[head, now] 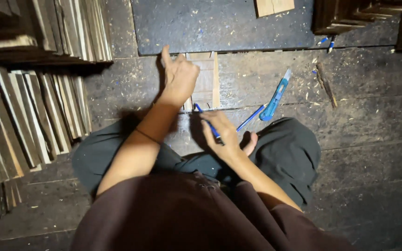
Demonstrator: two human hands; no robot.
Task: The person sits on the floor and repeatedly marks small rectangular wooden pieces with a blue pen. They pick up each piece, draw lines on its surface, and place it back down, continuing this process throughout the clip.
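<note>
Two hands work a small wooden frame on the floor: left hand presses it at twelve o'clock, fingers loosely curled, right hand pinching a blue pen, seemingly marking; steadiness matters next.

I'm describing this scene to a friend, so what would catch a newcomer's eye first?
At centre, the left hand presses on a small pale wooden slat frame on the dark plank floor, while the right hand grips a blue pen. A blue utility knife lies just right; stacked wood strips fill the left.

Left hand forefinger raised; right hand fingers curled shut.
</note>
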